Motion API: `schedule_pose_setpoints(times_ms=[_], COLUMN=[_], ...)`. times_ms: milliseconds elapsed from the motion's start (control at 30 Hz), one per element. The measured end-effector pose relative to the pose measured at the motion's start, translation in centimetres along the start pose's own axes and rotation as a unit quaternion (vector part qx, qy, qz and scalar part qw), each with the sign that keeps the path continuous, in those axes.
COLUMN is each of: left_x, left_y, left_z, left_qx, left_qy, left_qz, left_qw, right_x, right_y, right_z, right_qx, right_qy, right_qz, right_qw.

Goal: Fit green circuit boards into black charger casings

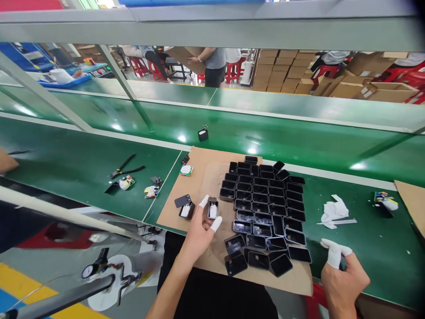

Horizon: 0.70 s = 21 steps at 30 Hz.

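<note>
My left hand, with white finger cots on thumb and forefinger, grips a small black plastic case at its sides over the cardboard sheet. A white-covered part fills this case, and two metal prongs show at its far end. Just left of it lie a similar filled case and a flat black cover. Off the sheet's right side, my right hand hovers near the table's front edge. Its cot-covered fingers are together, thumb against them, with nothing visible in them.
Many open black cases stand in rows on the cardboard. Pliers and circuit boards lie left. Crumpled white paper and another board lie right. One filled case sits beyond the sheet. A metal frame crosses overhead.
</note>
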<state>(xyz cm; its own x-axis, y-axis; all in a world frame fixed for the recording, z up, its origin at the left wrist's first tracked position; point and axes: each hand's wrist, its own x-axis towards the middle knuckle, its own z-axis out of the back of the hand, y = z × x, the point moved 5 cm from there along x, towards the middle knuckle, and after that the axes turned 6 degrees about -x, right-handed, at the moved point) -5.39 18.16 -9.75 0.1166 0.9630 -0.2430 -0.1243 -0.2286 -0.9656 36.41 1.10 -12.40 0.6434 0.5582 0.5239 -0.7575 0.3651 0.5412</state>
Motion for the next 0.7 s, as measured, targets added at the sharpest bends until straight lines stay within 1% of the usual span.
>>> schedule_pose_setpoints(times_ms=[133,233,300,400,567,700], left_x=[0.4,0.4,0.4,0.4,0.7,1.0], left_y=[0.4,0.0,-0.3,-0.5,-0.7,-1.0], left_z=[-0.3,-0.6,-0.7,-0.7,-0.9,-0.7], left_qx=[-0.067,-0.105,-0.122,-0.144,-0.17,-0.184], left_qy=[0.05,0.075,0.078,0.066,0.027,0.007], left_qz=[0.06,0.079,0.084,0.087,0.082,0.076], left_qw=[0.995,0.989,0.986,0.984,0.982,0.98], right_x=[0.1,0.1,0.1,0.1,0.0,-0.1], right_y=[0.0,0.1,0.2,0.1,-0.3,-0.5], right_z=[0.0,0.1,0.1,0.0,-0.1,-0.1], right_qx=[-0.003,-0.005,-0.005,-0.007,-0.01,-0.011], right_qy=[-0.001,0.0,0.001,-0.002,0.001,0.006], right_qz=[-0.003,-0.004,-0.003,-0.002,-0.002,-0.008], right_qw=[1.0,1.0,1.0,1.0,1.0,1.0])
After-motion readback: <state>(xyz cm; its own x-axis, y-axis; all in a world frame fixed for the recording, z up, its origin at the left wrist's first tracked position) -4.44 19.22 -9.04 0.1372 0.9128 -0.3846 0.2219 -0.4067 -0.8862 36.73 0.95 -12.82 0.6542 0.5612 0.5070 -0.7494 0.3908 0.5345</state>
